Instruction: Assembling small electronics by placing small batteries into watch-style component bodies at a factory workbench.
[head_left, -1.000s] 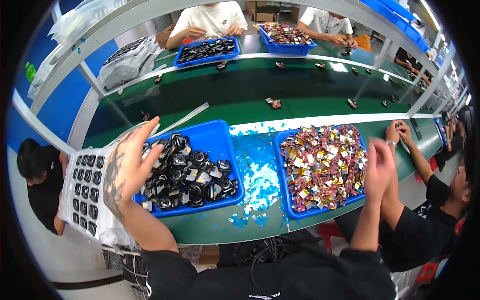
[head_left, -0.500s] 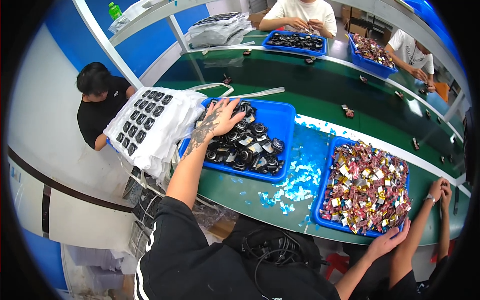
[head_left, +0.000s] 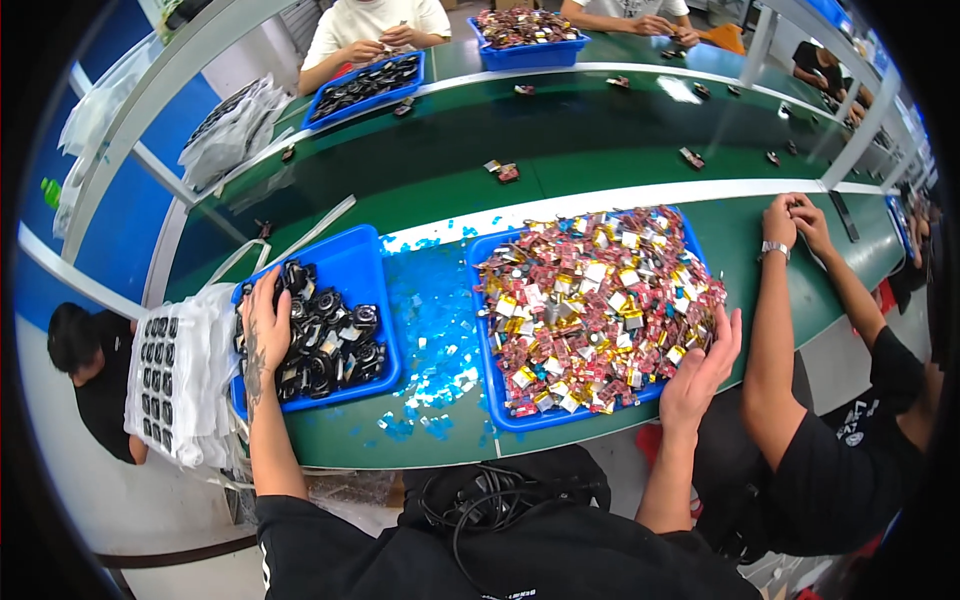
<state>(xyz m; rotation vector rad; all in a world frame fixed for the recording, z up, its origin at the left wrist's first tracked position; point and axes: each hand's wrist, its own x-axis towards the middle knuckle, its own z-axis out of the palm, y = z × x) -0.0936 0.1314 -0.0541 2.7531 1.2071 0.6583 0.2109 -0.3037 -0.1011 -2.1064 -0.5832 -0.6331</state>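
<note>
My left hand (head_left: 266, 330) lies with outstretched fingers on the near-left side of a heap of black camera-like parts (head_left: 330, 335), open. Those parts fill much of a blue tray (head_left: 372, 275) at the left. Beside the right end of a second blue tray (head_left: 482, 375) is my right hand (head_left: 698, 375), open, its fingers extended by the rim. Whether it touches that tray I cannot tell. Small red circuit boards (head_left: 570, 315) with silver and yellow pieces are piled high in the second tray.
Blue film scraps (head_left: 430, 370) litter the green table between the trays. A stack of white sheets (head_left: 190, 385) holding black parts stands left. At right, a co-worker's hands (head_left: 790, 220) work close by. Loose boards (head_left: 508, 173) lie on the green belt (head_left: 420, 160); more co-workers sit beyond.
The view has swung to the right, so both trays appear further left. My left hand stays on the black parts. My right hand has come up from below the board tray's near corner to its right end.
</note>
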